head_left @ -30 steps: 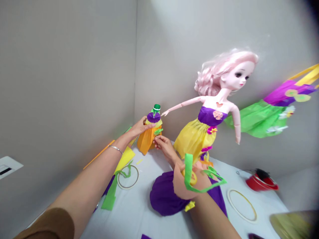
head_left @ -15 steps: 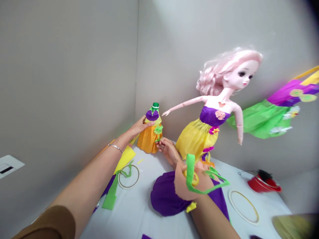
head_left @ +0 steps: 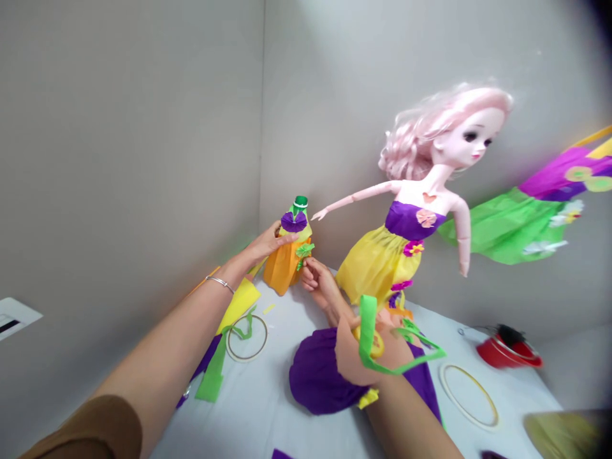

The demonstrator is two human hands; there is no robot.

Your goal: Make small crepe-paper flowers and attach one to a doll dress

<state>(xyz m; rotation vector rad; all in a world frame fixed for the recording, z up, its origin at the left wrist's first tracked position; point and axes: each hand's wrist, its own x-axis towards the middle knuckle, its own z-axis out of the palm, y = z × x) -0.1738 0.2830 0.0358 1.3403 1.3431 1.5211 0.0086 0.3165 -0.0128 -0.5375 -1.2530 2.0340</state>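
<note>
A small bottle dressed in orange, yellow and purple crepe paper, with a green cap, stands in the far corner of the white table. My left hand grips its upper left side. My right hand pinches a small green paper flower against the front of the orange skirt. A green paper strip and peach paper hang over my right forearm. Just right of the bottle stands a pink-haired doll in a purple and yellow paper dress.
A purple paper piece lies under my right arm. Two tape rings lie on the table, with green and yellow paper scraps at the left. A red container sits at the right. A green and purple paper dress hangs on the wall.
My right hand has shifted slightly up along the bottle's skirt, holding the green flower to it. My left hand stays on the bottle. The view has drifted a little.
</note>
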